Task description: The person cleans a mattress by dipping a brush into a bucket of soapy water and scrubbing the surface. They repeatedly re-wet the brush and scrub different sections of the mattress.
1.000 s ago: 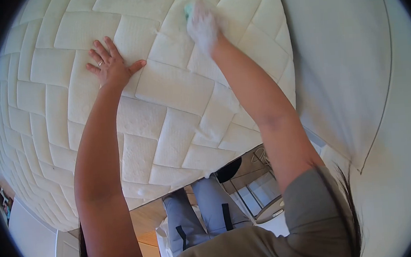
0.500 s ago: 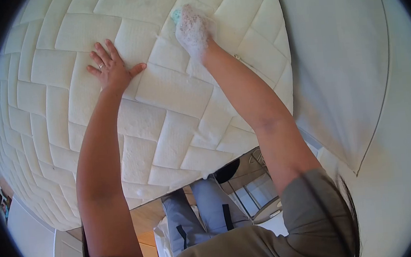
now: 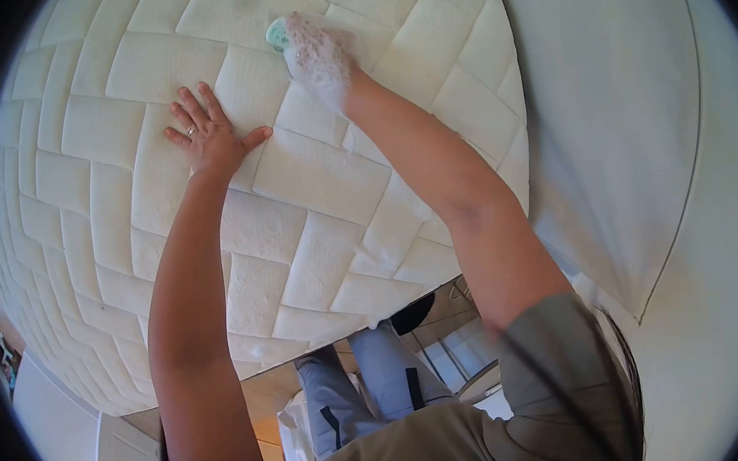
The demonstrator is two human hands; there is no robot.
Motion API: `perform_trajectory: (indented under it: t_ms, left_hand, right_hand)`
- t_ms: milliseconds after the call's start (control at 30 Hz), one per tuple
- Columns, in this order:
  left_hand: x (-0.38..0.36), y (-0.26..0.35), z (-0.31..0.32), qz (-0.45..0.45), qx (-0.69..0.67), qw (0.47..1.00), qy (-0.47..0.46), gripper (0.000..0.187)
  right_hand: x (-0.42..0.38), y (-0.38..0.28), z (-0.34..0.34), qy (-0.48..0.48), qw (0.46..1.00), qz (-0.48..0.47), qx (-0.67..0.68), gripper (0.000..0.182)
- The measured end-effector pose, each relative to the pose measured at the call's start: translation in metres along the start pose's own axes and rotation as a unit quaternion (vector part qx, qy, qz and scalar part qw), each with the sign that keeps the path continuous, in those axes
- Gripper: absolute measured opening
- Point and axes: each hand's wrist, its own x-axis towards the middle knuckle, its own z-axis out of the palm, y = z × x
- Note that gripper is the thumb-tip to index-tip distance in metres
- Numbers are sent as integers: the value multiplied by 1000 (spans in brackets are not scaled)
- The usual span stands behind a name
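A quilted cream mattress (image 3: pixel 321 173) fills most of the view. My left hand (image 3: pixel 215 140) lies flat on it with the fingers spread, a ring on one finger. Thick white foam covers my right hand (image 3: pixel 319 57), which is closed around a pale green brush or sponge (image 3: pixel 277 35) pressed to the mattress. Only the green end sticks out past the foam, so its exact kind cannot be made out. Damp patches and bits of suds (image 3: pixel 371 261) show on the quilting nearer my body.
Grey fabric (image 3: pixel 612 125) hangs or lies along the mattress's right edge, beside a pale wall (image 3: pixel 716 229). Below the near edge are my legs in grey trousers (image 3: pixel 388 359), a metal rack and a wooden surface. A white cabinet door (image 3: pixel 127 457) stands at lower left.
My right hand has moved left across the mattress with the green item, more of which now shows. My left hand stays flat, slightly shifted in view.
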Motion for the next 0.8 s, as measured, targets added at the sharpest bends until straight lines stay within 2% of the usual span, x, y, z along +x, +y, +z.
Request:
perform_trajectory:
  t_ms: [33,67,167,200,267,333,400,433,467,500,567,633,667,733,767,800]
  left_hand:
    - [0,-1,1,10,-14,1000,9,126]
    - [-2,-1,3,14,-35,999,17,126]
    - [-2,4,-7,-11,-10,1000,-25,126]
    - [1,4,-11,-13,-14,1000,-20,126]
    - [0,7,-12,-23,-3,998,-58,126]
    - [1,7,-6,-18,-8,999,-50,126]
    - [2,4,1,-21,-7,999,-43,127]
    - [2,3,4,-12,-23,999,-28,127]
    - [2,1,4,-1,-38,999,-13,128]
    - [2,2,3,4,-33,999,-14,128]
    - [0,2,-1,6,-46,999,-16,128]
    - [1,8,-9,-7,-38,999,-37,128]
    - [1,7,-11,-24,-17,997,-64,128]
    - [1,5,-6,-13,-27,999,-38,128]
    - [1,3,1,-2,-30,999,-17,128]
    - [3,1,4,-3,-19,1000,-21,128]
  right_hand:
    - [2,-1,-7,-26,991,73,106,49]
    - [-25,11,-14,-21,990,70,120,48]
    - [-171,39,-36,-75,995,30,53,46]
    - [-179,43,-37,-73,996,25,48,46]
    - [-192,43,-35,-107,969,134,177,46]
    - [-116,29,-19,-47,997,20,50,45]
    - [-30,15,-20,-84,985,-22,-146,44]
    - [-22,11,-9,-83,986,-20,-140,44]
    - [-17,9,-3,-15,998,64,15,44]
    - [-17,10,-3,53,974,149,165,44]
    - [-83,11,-15,-37,985,82,146,44]
    - [-142,-6,-65,-279,920,206,181,45]
    - [-157,-3,-58,-276,922,204,179,45]
    - [-174,0,-47,-162,978,74,113,40]
    - [-152,19,-29,-185,936,202,219,40]
    - [-141,51,71,-128,974,151,109,43]
